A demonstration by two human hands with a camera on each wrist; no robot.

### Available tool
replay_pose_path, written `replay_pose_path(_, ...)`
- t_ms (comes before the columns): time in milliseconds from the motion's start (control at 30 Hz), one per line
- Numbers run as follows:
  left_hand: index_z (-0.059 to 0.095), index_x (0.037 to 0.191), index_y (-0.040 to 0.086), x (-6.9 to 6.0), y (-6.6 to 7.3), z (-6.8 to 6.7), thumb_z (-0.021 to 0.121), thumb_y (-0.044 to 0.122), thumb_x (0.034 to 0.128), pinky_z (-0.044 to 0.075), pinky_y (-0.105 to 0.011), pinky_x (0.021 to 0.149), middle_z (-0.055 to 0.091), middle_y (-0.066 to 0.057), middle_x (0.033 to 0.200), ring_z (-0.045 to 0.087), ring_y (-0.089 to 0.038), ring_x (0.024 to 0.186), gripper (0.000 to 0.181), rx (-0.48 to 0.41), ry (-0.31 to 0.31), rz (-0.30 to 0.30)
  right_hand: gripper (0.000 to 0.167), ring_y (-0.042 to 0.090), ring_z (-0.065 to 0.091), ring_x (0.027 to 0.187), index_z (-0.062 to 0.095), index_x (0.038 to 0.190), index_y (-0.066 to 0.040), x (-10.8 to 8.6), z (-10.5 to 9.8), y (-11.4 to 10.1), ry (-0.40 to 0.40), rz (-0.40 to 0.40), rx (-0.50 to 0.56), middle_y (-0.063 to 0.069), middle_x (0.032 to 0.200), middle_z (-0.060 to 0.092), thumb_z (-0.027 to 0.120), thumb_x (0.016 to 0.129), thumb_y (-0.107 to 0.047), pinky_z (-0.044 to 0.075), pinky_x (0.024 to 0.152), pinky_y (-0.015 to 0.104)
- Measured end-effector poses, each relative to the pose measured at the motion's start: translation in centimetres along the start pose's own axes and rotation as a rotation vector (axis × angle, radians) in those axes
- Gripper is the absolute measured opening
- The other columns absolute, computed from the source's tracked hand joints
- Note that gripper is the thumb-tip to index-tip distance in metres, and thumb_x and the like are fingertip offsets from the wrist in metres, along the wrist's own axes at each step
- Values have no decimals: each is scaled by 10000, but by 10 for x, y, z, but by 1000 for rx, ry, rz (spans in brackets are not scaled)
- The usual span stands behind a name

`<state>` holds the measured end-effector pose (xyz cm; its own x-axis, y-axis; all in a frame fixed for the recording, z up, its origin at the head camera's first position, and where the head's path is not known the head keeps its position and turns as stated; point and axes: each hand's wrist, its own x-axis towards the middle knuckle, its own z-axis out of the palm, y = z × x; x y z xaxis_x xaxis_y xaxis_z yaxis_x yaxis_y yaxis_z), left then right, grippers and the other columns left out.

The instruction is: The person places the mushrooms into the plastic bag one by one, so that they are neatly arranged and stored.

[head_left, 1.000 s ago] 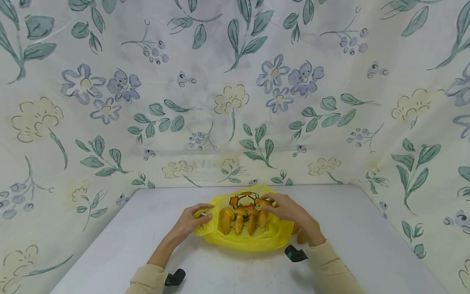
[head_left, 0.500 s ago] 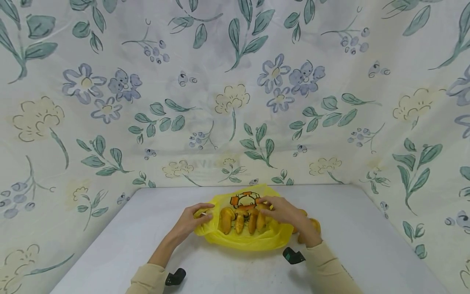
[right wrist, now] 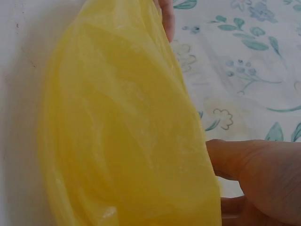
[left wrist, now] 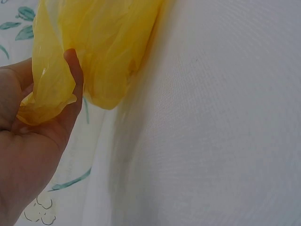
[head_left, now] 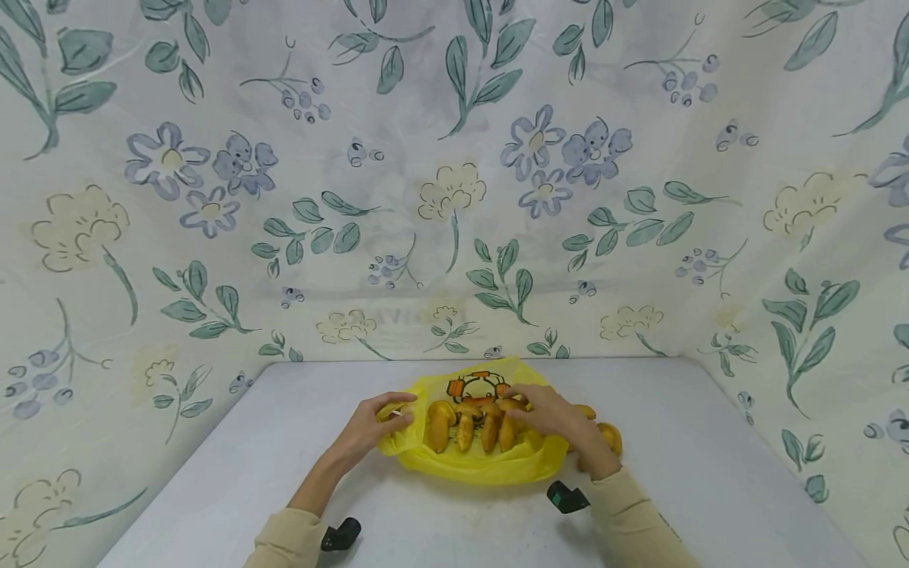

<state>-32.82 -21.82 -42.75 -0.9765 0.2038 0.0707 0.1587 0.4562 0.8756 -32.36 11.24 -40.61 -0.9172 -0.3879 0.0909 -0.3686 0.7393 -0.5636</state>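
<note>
The left hand [head_left: 372,420] pinches the yellow bag's [head_left: 483,473] edge, apparently to hold it open on the table [head_left: 440,525]; four mushrooms [head_left: 465,434] lie side by side inside. The right hand [head_left: 550,410] touches the rightmost, pinching or not I cannot tell; loose mushrooms [head_left: 612,438] sit beyond.

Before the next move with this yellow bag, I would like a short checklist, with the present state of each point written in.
1. Left hand holds the edge of the yellow bag: ok, the plastic is between thumb and fingers.
2. Bag mouth open: ok, the mushrooms within it show in the head view.
3. Four mushrooms side by side in the bag: ok.
4. Right hand free of the rightmost mushroom: cannot tell, the fingers are at its cap but the grip is hidden.
5. No mushrooms outside the bag: not ok, other mushrooms lie on the white table by the right forearm.
</note>
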Motion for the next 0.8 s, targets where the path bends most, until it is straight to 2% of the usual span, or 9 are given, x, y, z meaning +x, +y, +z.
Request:
replay_pose_path(167,644,1268,157,0,1,0,719,266,893,495,-420,1034,496,-140,1473,476,-322,1316,398,1,4,3,305,161,548,827,629,1258,-128,2,3,0,1,44,-13,93,1077,653,624,965,-215,477,647,278)
replay_pose_path(400,642,1270,156,-1,1,0,717,260,896,501,-408,1028,508,-137,1463,512,-302,1277,395,4,4,-3,334,155,565,846,615,1282,-86,3,9,0,7,58,-17,119,1211,661,618,969,-199,509,741,325)
replay_pose_path(633,638,1270,144,-2,-1,1,709,250,902,549,-341,923,517,-142,1448,587,-233,1095,389,7,1,4,352,174,592,923,593,1291,-10,0,10,-4,8,6,-38,181,1243,649,603,977,-169,526,817,358)
replay_pose_path(733,630,1280,133,-1,-1,1,700,244,910,553,-320,896,521,-149,1442,587,-226,1076,393,11,0,12,358,165,591,848,586,1305,-17,0,11,-6,6,20,-32,184,1252,646,598,979,-165,516,765,336)
replay_pose_path(800,630,1281,132,-1,-1,1,701,247,910,548,-342,928,523,-150,1441,578,-252,1132,395,11,-2,17,369,157,584,783,575,1329,-34,1,11,-6,-5,42,-12,176,1268,640,588,986,-169,509,744,331)
